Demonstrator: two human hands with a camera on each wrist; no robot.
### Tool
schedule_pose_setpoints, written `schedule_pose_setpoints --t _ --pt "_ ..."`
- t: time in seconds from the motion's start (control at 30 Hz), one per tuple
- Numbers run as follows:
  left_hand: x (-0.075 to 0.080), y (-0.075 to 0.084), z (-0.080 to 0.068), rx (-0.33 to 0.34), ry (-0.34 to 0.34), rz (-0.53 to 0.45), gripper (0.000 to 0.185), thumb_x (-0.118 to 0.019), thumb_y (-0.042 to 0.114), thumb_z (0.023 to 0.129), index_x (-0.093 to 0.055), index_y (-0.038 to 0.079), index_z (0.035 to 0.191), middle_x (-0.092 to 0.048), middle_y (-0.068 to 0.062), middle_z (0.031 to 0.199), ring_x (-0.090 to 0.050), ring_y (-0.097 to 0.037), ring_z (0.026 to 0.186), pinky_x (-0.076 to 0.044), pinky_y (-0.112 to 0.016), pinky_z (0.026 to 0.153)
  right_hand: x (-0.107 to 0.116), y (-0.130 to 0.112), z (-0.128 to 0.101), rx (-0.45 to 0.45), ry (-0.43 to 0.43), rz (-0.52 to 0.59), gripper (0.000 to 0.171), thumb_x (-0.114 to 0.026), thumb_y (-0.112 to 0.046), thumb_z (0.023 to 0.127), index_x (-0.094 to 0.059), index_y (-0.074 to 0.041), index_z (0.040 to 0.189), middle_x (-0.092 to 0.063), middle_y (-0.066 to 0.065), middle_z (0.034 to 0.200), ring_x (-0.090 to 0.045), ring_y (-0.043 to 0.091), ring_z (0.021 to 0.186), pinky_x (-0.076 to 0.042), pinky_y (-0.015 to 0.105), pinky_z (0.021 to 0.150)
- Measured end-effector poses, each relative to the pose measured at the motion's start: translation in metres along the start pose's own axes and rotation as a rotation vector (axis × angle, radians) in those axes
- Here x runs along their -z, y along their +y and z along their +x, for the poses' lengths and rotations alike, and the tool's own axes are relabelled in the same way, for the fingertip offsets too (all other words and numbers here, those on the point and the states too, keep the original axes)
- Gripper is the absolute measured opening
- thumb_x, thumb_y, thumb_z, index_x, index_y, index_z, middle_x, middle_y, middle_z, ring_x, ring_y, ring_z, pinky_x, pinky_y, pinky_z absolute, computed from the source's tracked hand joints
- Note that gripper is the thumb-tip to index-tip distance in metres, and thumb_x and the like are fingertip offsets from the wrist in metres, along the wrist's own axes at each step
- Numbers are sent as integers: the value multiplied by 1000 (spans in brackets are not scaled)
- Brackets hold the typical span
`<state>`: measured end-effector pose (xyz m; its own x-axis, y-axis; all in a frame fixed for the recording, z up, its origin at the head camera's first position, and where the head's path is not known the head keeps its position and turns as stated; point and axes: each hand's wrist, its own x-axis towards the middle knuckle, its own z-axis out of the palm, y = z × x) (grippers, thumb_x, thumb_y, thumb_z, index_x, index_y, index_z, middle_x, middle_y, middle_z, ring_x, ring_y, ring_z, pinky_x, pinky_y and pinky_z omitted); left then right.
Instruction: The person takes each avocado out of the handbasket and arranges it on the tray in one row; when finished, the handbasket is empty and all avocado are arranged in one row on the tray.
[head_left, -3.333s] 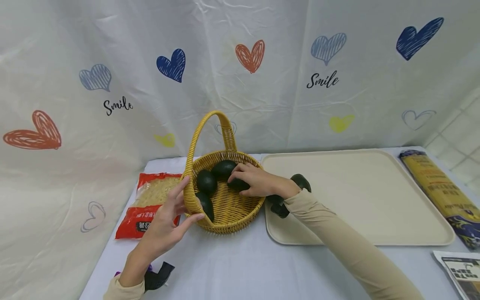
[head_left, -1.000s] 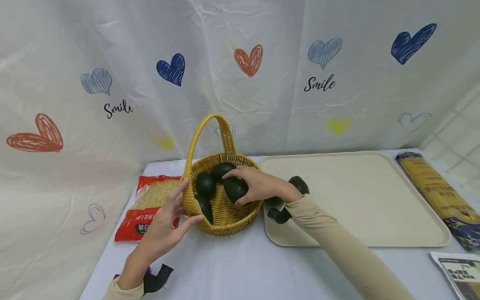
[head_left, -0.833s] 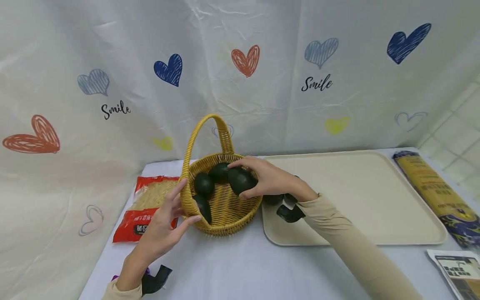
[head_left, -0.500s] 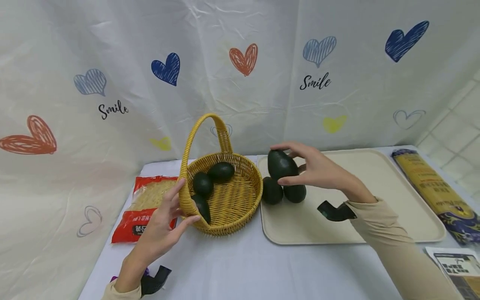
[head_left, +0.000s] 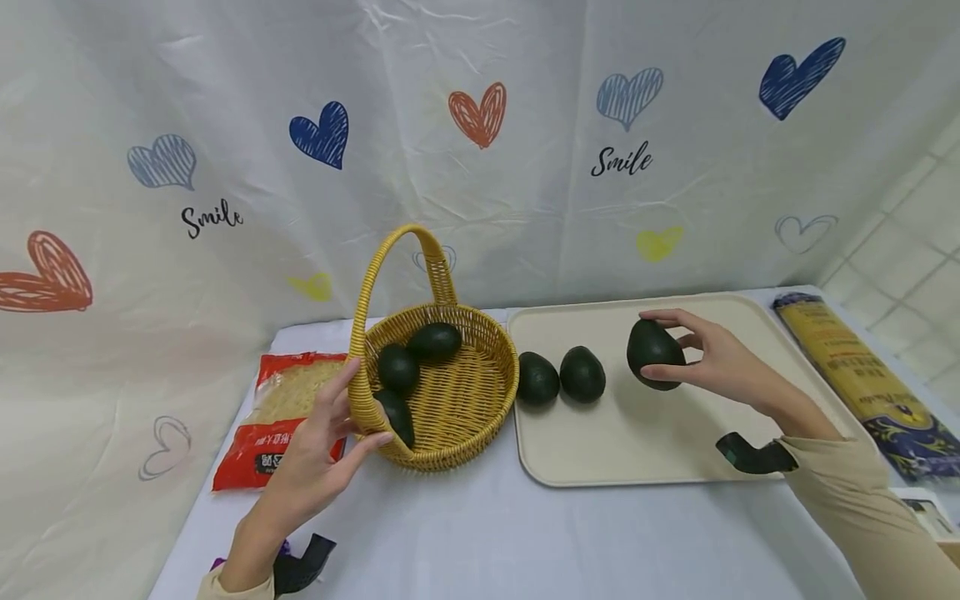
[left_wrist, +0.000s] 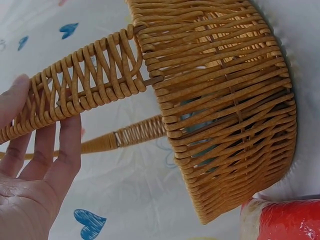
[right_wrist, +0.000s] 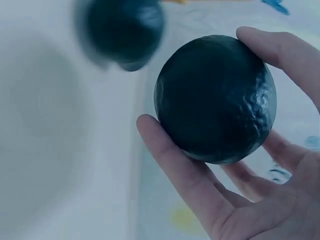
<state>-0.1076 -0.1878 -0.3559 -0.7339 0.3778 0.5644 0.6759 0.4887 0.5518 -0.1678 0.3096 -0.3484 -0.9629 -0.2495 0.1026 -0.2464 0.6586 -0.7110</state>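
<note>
In the head view my right hand [head_left: 708, 358] holds a dark green avocado [head_left: 654, 354] above the cream tray [head_left: 705, 462], thumb on one side and fingers on the other. The right wrist view shows this avocado [right_wrist: 215, 100] between thumb and fingertips. Two more avocados, one [head_left: 537, 378] by the tray's left edge and another [head_left: 582, 374] beside it, lie on the tray. My left hand [head_left: 315, 454] grips the handle of the yellow wicker basket [head_left: 468, 417]; its thumb and fingers are on opposite sides of the handle [left_wrist: 85, 80]. Three avocados [head_left: 435, 342] lie inside, along the left and back.
A red and clear bag of pasta [head_left: 281, 417] lies left of the basket, close to my left hand. Beyond the tray's right edge is a long yellow and blue packet [head_left: 862, 375]. A white curtain [head_left: 540, 208] with printed hearts hangs behind the table.
My right hand has lifted an avocado out of the basket and carried it right, over the tray. Two avocados on the tray have come into full sight. The left hand keeps its hold on the handle.
</note>
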Motion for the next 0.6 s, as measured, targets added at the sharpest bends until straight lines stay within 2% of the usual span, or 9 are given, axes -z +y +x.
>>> schedule_pose_setpoints --t 0.13,0.33,0.6 --pt "0 1 0 7 0 1 113 -85 -17 74 -24 12 165 -66 -16 132 -70 -25 112 -56 -18 90 -10 13 0 -43 -27 -14 75 -84 -29 92 -47 -12 154 -53 19 149 -62 40 115 -50 40 85" --pt "1 1 0 0 -2 3 113 -85 -17 74 -24 11 165 -62 -19 139 -69 -29 114 -57 -18 90 -26 25 5 -73 -46 -17 74 -84 -35 91 -49 -12 152 -54 21 146 -60 40 114 -50 41 84" --pt "1 0 0 -2 -4 0 113 -85 -16 74 -24 11 165 -68 -14 128 -70 -25 110 -58 -21 90 -40 27 13 -96 -79 -13 78 -85 -36 89 -48 -9 152 -52 27 144 -57 40 114 -49 40 82"
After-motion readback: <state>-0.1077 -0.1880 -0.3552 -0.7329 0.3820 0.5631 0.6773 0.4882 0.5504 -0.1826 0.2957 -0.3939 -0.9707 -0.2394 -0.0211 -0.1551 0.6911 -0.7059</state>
